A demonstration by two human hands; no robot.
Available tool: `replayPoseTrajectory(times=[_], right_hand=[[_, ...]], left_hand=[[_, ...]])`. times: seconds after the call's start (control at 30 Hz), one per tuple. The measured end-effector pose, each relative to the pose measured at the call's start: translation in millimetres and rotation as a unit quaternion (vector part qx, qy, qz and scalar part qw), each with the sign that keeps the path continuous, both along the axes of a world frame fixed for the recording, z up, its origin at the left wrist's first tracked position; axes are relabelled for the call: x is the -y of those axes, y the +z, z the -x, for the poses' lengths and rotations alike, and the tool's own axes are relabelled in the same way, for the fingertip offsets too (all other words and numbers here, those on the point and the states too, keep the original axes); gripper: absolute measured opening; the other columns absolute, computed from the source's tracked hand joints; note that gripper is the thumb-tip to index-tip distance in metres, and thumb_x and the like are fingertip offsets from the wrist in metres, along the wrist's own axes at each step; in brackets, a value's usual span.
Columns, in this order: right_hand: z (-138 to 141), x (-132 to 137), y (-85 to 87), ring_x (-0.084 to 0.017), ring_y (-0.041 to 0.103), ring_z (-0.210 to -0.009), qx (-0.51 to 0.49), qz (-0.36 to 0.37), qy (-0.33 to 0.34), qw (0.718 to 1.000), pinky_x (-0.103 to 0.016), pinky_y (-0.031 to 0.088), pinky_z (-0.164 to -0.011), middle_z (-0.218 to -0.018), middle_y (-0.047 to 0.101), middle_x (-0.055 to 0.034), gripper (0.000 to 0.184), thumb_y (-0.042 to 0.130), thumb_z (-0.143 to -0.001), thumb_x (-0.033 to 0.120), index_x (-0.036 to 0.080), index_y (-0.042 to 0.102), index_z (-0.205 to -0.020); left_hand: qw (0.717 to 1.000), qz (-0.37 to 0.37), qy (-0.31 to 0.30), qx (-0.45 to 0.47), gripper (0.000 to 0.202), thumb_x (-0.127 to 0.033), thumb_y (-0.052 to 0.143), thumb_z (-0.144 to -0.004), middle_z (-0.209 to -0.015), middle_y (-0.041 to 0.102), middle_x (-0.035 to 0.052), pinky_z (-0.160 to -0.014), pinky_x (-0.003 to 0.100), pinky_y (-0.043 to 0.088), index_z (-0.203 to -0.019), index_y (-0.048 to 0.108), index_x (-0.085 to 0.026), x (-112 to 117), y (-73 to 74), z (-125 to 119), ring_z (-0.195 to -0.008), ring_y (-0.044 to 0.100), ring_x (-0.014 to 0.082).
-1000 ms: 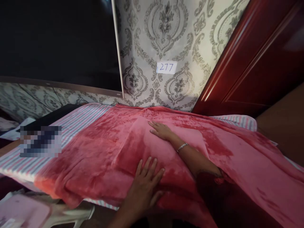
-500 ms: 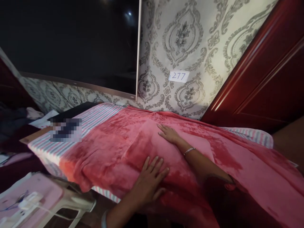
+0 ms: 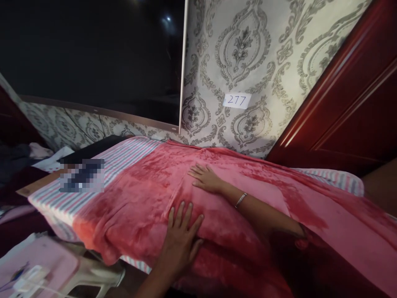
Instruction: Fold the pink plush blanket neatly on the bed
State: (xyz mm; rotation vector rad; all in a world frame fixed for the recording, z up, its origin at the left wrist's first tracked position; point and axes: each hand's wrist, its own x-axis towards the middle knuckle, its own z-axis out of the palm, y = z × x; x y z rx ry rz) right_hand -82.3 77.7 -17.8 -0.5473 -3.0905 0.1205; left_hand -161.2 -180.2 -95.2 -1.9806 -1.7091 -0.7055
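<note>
A red and pink plush blanket lies spread over a table-like surface covered by a striped cloth. My left hand rests on the blanket's near part, fingers spread and palm down. Farther back, my right hand, with a bracelet on its wrist, lies flat on a lighter pink area of the blanket. Neither hand grips the fabric. A low fold runs just left of both hands, and the blanket's left end is bunched where it hangs over the near edge.
A large dark television stands behind the table against patterned wallpaper. A paper marked 277 is on the wall. To the right is a dark red door. A pink-topped stool with a white device stands at lower left.
Both hands have slid leftward across the blanket, still flat with fingers apart. The blanket's pile looks smoother near the right hand. The view has shifted slightly.
</note>
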Motion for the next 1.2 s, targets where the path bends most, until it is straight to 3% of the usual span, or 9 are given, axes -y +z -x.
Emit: replayPoseTrajectory(times=[0.17, 0.37, 0.5, 0.67, 0.77, 0.9, 1.07, 1.2], right_hand=[[15, -48, -11.6, -0.031, 0.02, -0.157, -0.006, 0.061, -0.095, 0.994, -0.056, 0.022, -0.125, -0.172, 0.016, -0.0073, 0.066, 0.031, -0.106, 0.06, 0.029, 0.029, -0.164], [16, -59, -28.1, -0.029, 0.025, -0.156, -0.055, 0.071, -0.094, 0.992, -0.05, 0.023, -0.126, -0.172, 0.017, -0.0061, 0.068, 0.031, -0.105, 0.061, 0.027, 0.03, -0.164], [16, -52, -17.7, -0.029, 0.026, -0.155, -0.051, 0.072, -0.107, 0.99, -0.051, 0.023, -0.126, -0.172, 0.017, -0.0056, 0.066, 0.034, -0.106, 0.057, 0.028, 0.029, -0.164], [8, -29, 12.5, -0.03, 0.016, -0.158, -0.046, 0.105, -0.144, 0.983, -0.06, 0.012, -0.126, -0.172, 0.016, -0.0042, 0.064, 0.031, -0.106, 0.058, 0.034, 0.024, -0.165], [-16, -3, 25.7, -0.032, 0.013, -0.158, -0.076, 0.102, -0.122, 0.984, -0.063, 0.01, -0.125, -0.173, 0.014, -0.0053, 0.063, 0.031, -0.107, 0.058, 0.034, 0.024, -0.165], [-78, 36, 28.0, -0.032, 0.013, -0.158, -0.078, 0.105, -0.071, 0.989, -0.063, 0.014, -0.124, -0.173, 0.014, -0.0054, 0.063, 0.037, -0.106, 0.059, 0.035, 0.029, -0.163], [-154, 62, 15.7, -0.029, 0.013, -0.159, -0.052, 0.101, -0.065, 0.991, -0.06, 0.008, -0.126, -0.172, 0.019, -0.0045, 0.059, 0.033, -0.107, 0.058, 0.036, 0.033, -0.162], [-174, 50, 4.1, -0.029, 0.01, -0.159, -0.028, 0.058, -0.068, 0.996, -0.062, 0.005, -0.125, -0.172, 0.019, -0.0031, 0.059, 0.032, -0.107, 0.058, 0.036, 0.03, -0.162]], left_hand=[[1.0, -0.016, -0.007, 0.016, 0.06, -0.028, 0.063, -0.09, -0.167, 0.034, 0.0108, -0.126, 0.058, 0.01, -0.149, 0.053, -0.027, 0, 0.2, 1, -0.157, 0.022, 0.0353], [0.999, -0.006, -0.017, 0.033, 0.057, -0.029, 0.062, -0.092, -0.166, 0.037, 0.0105, -0.127, 0.056, 0.009, -0.148, 0.055, -0.028, -2, 1.6, 3, -0.157, 0.023, 0.034], [0.999, -0.01, -0.023, 0.025, 0.055, -0.028, 0.062, -0.092, -0.164, 0.041, 0.0127, -0.127, 0.056, 0.01, -0.147, 0.056, -0.026, -5, 5.0, 6, -0.158, 0.021, 0.0335], [1.0, -0.012, -0.02, 0.002, 0.052, -0.024, 0.059, -0.093, -0.162, 0.043, 0.0144, -0.124, 0.061, 0.016, -0.145, 0.057, -0.025, -7, 9.3, 7, -0.157, 0.021, 0.0347], [1.0, -0.016, -0.023, -0.002, 0.051, -0.026, 0.058, -0.094, -0.162, 0.043, 0.0151, -0.123, 0.062, 0.02, -0.146, 0.056, -0.024, -6, 10.5, 11, -0.156, 0.024, 0.0355], [0.999, -0.034, -0.031, 0.0, 0.052, -0.028, 0.055, -0.096, -0.16, 0.045, 0.0179, -0.122, 0.063, 0.021, -0.147, 0.054, -0.019, -7, 20.5, 6, -0.154, 0.03, 0.0361], [0.988, -0.007, -0.151, -0.01, 0.05, -0.027, 0.053, -0.096, -0.153, 0.054, 0.0145, -0.125, 0.055, 0.021, -0.145, 0.055, -0.017, -18, 38.6, -54, -0.148, 0.041, 0.0292], [0.984, 0.043, -0.17, -0.023, 0.066, -0.034, 0.064, -0.089, -0.161, 0.044, 0.0141, -0.121, 0.063, 0.022, -0.152, 0.049, -0.022, -28, 28.5, -105, -0.151, 0.034, 0.0369]])
